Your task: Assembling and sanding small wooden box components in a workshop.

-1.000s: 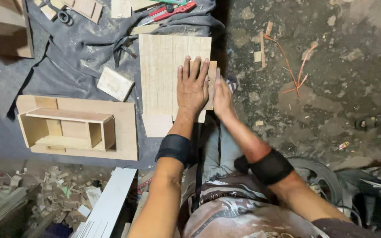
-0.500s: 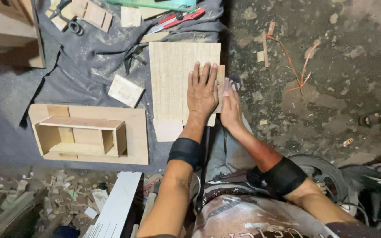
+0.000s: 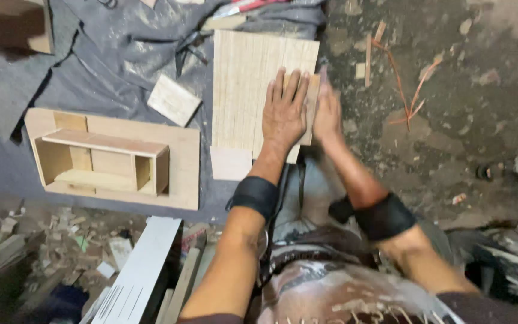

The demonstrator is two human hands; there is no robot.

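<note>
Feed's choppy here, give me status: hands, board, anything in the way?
Left hand flat on wood board. Right hand at its right edge, blurred. Small wood square and shelf frame lie left, apart.

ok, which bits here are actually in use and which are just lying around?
In use:
- large wooden panel
- left hand, flat on it
- right hand, at its right edge

Lying about:
- open wooden box frame
- small wood offcut
- red-handled tool
- grey cloth

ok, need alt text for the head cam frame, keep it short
A person's left hand presses flat on a pale wood panel on the ground, while the right hand is at its right edge. A small open wooden box frame lies to the left on grey cloth.
</note>
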